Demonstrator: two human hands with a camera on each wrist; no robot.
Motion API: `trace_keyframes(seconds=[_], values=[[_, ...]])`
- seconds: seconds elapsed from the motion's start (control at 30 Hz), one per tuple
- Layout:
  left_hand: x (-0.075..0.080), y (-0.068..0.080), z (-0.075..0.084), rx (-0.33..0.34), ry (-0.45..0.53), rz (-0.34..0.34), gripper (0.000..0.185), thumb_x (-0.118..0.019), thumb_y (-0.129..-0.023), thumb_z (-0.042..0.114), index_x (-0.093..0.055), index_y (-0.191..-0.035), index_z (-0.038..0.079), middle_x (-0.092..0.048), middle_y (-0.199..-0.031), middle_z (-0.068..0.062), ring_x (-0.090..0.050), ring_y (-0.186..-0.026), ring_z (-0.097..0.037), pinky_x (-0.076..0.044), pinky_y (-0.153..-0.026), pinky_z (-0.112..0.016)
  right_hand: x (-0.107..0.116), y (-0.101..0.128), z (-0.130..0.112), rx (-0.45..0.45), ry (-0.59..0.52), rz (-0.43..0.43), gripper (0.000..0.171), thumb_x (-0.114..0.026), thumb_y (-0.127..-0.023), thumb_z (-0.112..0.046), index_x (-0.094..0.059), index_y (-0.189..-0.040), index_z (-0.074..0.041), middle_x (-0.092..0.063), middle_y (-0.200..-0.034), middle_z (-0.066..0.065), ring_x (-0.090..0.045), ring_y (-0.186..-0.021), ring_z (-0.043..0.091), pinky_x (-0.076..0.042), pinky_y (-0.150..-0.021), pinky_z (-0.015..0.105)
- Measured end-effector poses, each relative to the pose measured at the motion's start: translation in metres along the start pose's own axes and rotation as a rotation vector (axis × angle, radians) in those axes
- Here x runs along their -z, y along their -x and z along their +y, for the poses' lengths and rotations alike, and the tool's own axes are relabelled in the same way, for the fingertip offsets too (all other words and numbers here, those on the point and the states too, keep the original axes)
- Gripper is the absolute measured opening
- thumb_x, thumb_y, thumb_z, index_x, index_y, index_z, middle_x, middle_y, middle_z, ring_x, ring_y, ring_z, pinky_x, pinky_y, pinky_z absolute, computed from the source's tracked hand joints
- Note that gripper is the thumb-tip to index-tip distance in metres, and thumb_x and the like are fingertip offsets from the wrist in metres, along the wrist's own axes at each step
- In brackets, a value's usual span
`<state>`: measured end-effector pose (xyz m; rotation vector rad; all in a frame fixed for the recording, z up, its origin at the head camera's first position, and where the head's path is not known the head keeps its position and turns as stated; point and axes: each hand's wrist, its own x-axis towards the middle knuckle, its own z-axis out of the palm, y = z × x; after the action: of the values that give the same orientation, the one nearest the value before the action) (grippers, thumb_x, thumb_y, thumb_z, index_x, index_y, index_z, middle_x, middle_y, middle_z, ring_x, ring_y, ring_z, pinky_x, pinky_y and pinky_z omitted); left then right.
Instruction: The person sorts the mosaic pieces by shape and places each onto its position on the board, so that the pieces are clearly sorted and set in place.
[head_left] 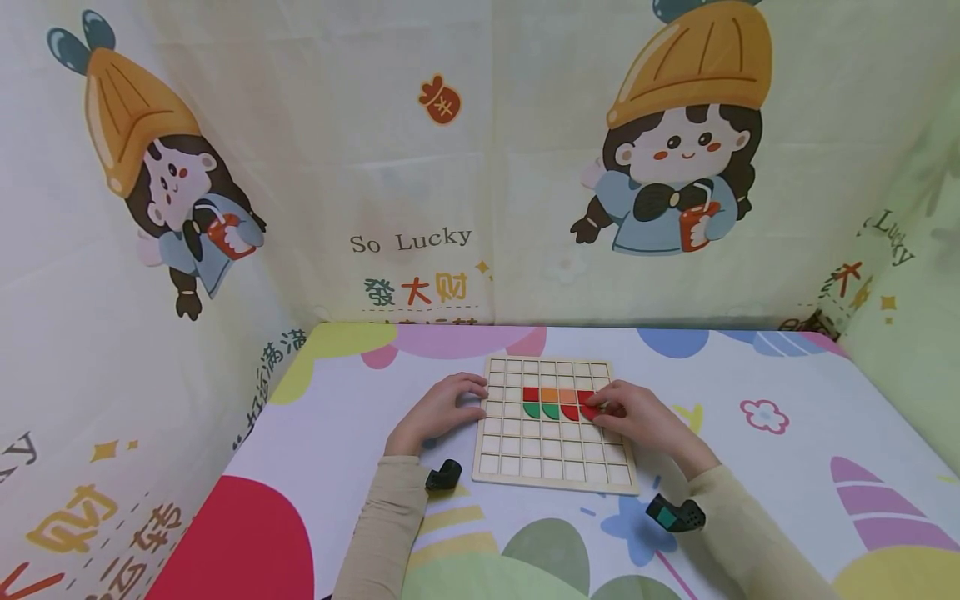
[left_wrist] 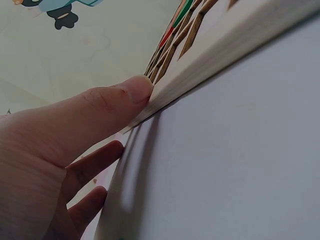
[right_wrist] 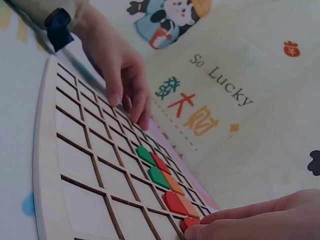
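Observation:
A square-celled wooden grid board (head_left: 555, 482) lies on the table, with two short rows of coloured pieces in it. The upper row has a red square (head_left: 531, 394), two orange squares (head_left: 558, 396) and another red piece at the right. Below it are two green rounded pieces (head_left: 551, 411) and a red rounded piece (head_left: 570, 412). At that row's right end my right hand (head_left: 637, 414) pinches a red piece (right_wrist: 190, 223) between thumb and fingers, partly covering it. My left hand (head_left: 444, 408) rests along the board's left edge, thumb (left_wrist: 137, 90) touching its side.
A patterned cloth (head_left: 405, 542) covers the table. Printed fabric walls (head_left: 525, 200) rise behind it and at both sides. Each wrist carries a small black device (head_left: 444, 475), and the sleeves lie over the near part of the table.

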<state>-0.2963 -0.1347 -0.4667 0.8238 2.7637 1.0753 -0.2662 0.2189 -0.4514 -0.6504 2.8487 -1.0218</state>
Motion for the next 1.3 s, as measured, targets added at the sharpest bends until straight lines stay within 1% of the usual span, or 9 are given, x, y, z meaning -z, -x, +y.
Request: trace_keyframes(seconds=[0.13, 0.47, 0.77, 0.9, 1.2, 1.3], values=[[-0.0006, 0.0003, 0.0004, 0.0, 0.0, 0.001, 0.026, -0.074, -0.087, 0.019, -0.07, -0.111, 0.009, -0.057, -0.133, -0.003, -0.047, -0.13, -0.023, -0.035, -0.111, -0.042, -0.0008, 0.0004, -0.0015, -0.001, 0.028, -0.001, 0.024, -0.073, -0.088, -0.015, -0.071, -0.111, -0.01, -0.061, -0.105, 0.002, -0.053, -0.082, 0.014, -0.049, -0.069, 0.027], [0.0012, 0.0004, 0.0004, -0.007, -0.012, 0.005, 0.026, -0.075, -0.087, 0.018, -0.07, -0.111, 0.009, -0.058, -0.133, -0.003, -0.047, -0.13, -0.023, -0.035, -0.111, -0.041, -0.0028, 0.0021, -0.0013, 0.007, 0.028, 0.02, 0.025, -0.073, -0.088, -0.016, -0.071, -0.113, -0.009, -0.06, -0.103, 0.001, -0.052, -0.083, 0.016, -0.048, -0.07, 0.027], [0.0009, 0.0007, -0.0021, -0.013, 0.002, 0.01, 0.026, -0.075, -0.087, 0.019, -0.07, -0.111, 0.009, -0.058, -0.133, -0.002, -0.047, -0.13, -0.023, -0.035, -0.111, -0.041, -0.0041, 0.002, -0.0022, -0.005, 0.04, 0.036, 0.024, -0.074, -0.088, -0.019, -0.072, -0.11, -0.009, -0.06, -0.099, 0.0, -0.051, -0.083, 0.015, -0.047, -0.068, 0.027], [0.0013, 0.0005, -0.0025, -0.012, 0.004, 0.008, 0.027, -0.075, -0.087, 0.019, -0.07, -0.111, 0.009, -0.058, -0.133, -0.002, -0.047, -0.13, -0.023, -0.035, -0.112, -0.04, -0.0045, 0.0012, -0.0018, -0.007, 0.048, 0.043, 0.022, -0.074, -0.088, -0.018, -0.072, -0.109, -0.009, -0.06, -0.098, 0.0, -0.05, -0.082, 0.015, -0.046, -0.067, 0.027], [0.0016, 0.0002, -0.0015, -0.029, -0.003, 0.0, 0.026, -0.074, -0.087, 0.018, -0.07, -0.111, 0.008, -0.057, -0.134, -0.004, -0.046, -0.131, -0.024, -0.034, -0.112, -0.041, -0.0064, 0.0023, 0.0029, 0.022, 0.082, 0.082, 0.02, -0.074, -0.087, -0.016, -0.072, -0.105, -0.009, -0.06, -0.095, -0.001, -0.051, -0.079, 0.014, -0.047, -0.067, 0.027], [0.001, 0.0001, -0.0023, -0.036, -0.003, 0.002, 0.025, -0.074, -0.087, 0.017, -0.07, -0.11, 0.008, -0.057, -0.133, -0.004, -0.047, -0.13, -0.024, -0.035, -0.112, -0.042, -0.0071, 0.0031, 0.0036, 0.021, 0.078, 0.089, 0.02, -0.074, -0.087, -0.017, -0.072, -0.105, -0.009, -0.06, -0.095, -0.001, -0.052, -0.08, 0.014, -0.047, -0.067, 0.028]])
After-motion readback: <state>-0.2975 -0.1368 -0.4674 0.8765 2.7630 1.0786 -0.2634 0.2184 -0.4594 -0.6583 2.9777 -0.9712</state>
